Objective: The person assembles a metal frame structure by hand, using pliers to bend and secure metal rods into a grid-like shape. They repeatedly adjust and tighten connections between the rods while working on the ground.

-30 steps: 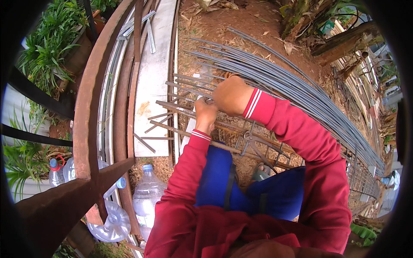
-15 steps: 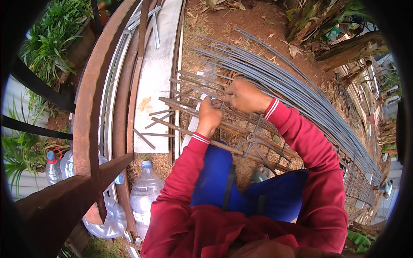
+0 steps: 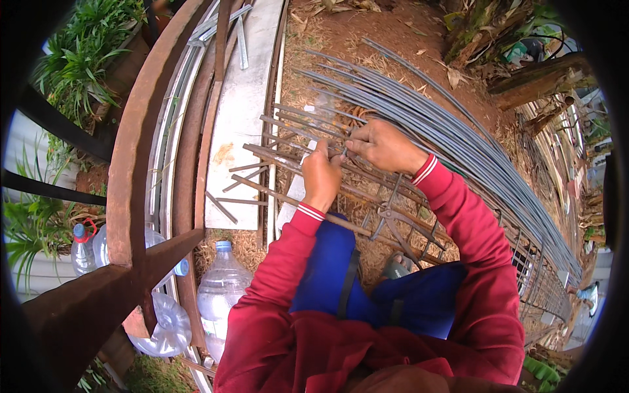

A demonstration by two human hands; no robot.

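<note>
My left hand (image 3: pixel 322 175) and my right hand (image 3: pixel 385 148) meet over the near end of a steel rebar cage (image 3: pixel 350 226). The fingers of both are closed in a pinch at a crossing of bars. Something thin and dark shows between the fingertips, too small to make out. Rusty bars of the cage stick out to the left past my left hand. A pair of pincers (image 3: pixel 388 215) rests on the cage, nearer to me, with its handles spread. Beyond my right hand lies a brown coil (image 3: pixel 357 112), perhaps wire, partly hidden.
A bundle of long grey rebar (image 3: pixel 419 108) curves along the right. A white board (image 3: pixel 239 124) lies left, with short cut bars (image 3: pixel 221 207) at its near end. A large clear bottle (image 3: pixel 221 288) stands beside my left arm, near a brown metal frame (image 3: pixel 134 150).
My right hand has moved slightly right, its fingertips a little farther from my left hand. My left hand stays nearly in place, still pinched. The pincers have not moved on the cage.
</note>
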